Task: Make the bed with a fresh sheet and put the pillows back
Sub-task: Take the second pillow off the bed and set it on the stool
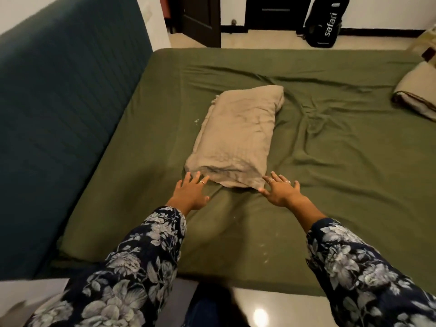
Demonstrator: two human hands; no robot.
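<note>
An olive green sheet (330, 147) covers the mattress, with wrinkles across its middle. A beige pillow (238, 135) lies lengthwise on it, pointing away from me, some way from the headboard. My left hand (190, 192) is spread flat at the pillow's near left corner, fingertips at its edge. My right hand (279, 188) is spread with straight fingers at the near right corner. Neither hand holds anything. A second beige pillow (417, 95) lies at the right edge of the bed, partly cut off.
A dark teal padded headboard (59, 109) runs along the left. Beyond the bed are a tiled floor, dark doors and a black backpack (326, 22) against the wall. A glossy floor (271, 310) lies below me.
</note>
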